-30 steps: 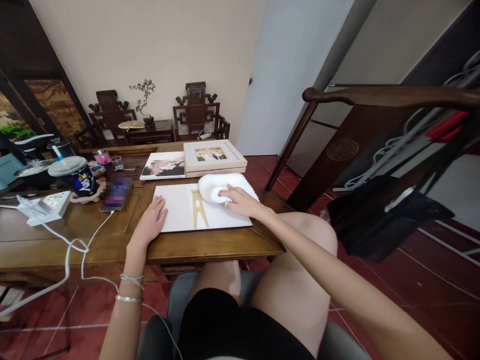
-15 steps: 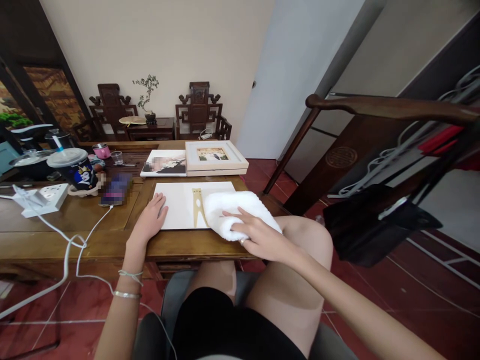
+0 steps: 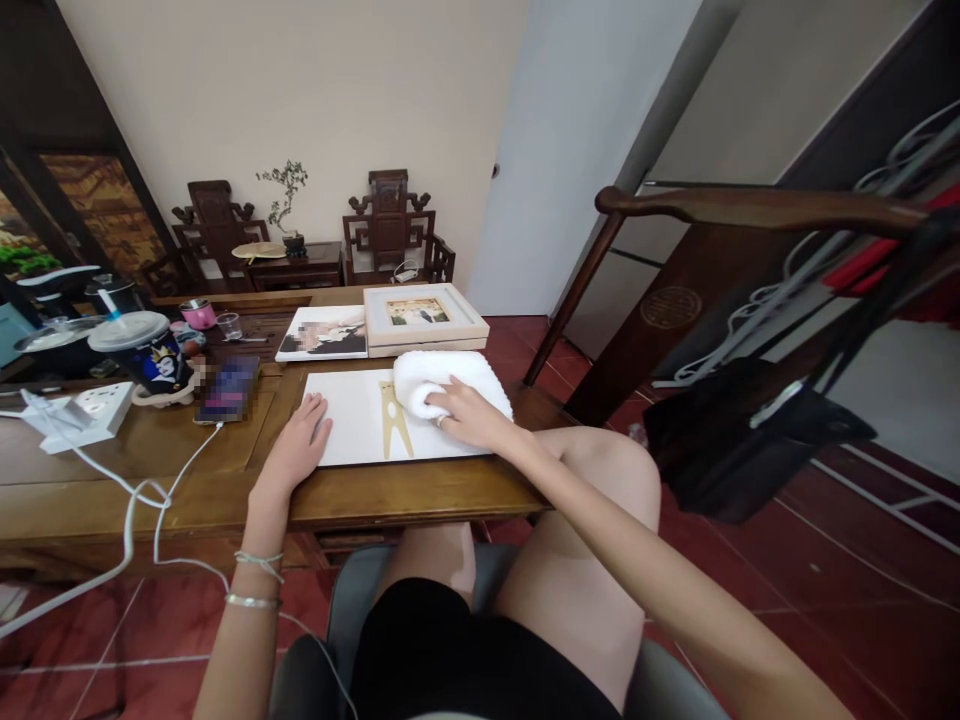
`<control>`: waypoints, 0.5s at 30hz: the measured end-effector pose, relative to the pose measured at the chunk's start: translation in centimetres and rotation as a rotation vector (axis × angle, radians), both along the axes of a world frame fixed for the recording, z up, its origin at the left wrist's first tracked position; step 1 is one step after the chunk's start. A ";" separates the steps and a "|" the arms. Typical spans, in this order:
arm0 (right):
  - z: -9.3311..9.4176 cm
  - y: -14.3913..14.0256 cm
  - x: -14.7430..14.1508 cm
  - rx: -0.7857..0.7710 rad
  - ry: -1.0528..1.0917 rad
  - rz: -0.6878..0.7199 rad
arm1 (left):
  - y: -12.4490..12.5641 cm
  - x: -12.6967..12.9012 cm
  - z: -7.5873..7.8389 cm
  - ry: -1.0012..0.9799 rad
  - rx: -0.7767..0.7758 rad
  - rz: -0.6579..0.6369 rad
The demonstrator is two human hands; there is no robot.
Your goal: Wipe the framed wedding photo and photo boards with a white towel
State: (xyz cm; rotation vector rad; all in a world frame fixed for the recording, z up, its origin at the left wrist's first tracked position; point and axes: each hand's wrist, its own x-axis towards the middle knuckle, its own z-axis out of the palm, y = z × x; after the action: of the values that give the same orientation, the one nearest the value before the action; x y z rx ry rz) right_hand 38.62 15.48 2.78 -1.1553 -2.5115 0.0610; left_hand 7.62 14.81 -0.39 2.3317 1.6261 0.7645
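Note:
A flat white board [image 3: 349, 420] with a tan, two-legged figure [image 3: 391, 425] on it lies at the table's front edge. My left hand [image 3: 300, 435] rests on the board's left edge, its fingers stretched out. On the right part of the board, my right hand [image 3: 465, 412] grips a folded white fluffy towel [image 3: 442, 372] and presses it down. The towel covers the board's upper right area. Behind the board are a photo print [image 3: 326, 335] and a pale box [image 3: 427, 345] with a framed picture in its top.
To the left on the wooden table [image 3: 337, 500] are a lidded drink cup [image 3: 150, 360], a phone [image 3: 227, 388] on a cable, a power strip [image 3: 90, 415], a pink cup [image 3: 197, 315] and a small clear cup [image 3: 229, 326]. A wooden chair [image 3: 675, 300] with a black bag stands at right.
My right hand has slid the towel away from me and slightly left over the board, off the near right corner. My left hand has stayed on the board's left edge.

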 end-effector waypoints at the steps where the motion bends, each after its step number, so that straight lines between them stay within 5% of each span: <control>1: 0.0 -0.7 0.0 0.005 0.000 0.004 | 0.0 0.0 0.0 0.002 0.002 0.000; 9: 0.9 -9.1 1.8 -0.078 -0.002 0.082 | -0.2 0.2 -0.1 -0.006 -0.005 0.009; 15: 1.3 -8.1 2.0 -0.087 -0.002 0.100 | 0.0 0.2 -0.2 -0.030 -0.010 0.001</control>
State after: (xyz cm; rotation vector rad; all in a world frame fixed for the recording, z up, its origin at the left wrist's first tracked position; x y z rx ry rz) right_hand 40.65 7.35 4.04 -1.0618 -2.5908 0.1976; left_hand 7.78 14.78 -0.60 2.3016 1.6151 0.7857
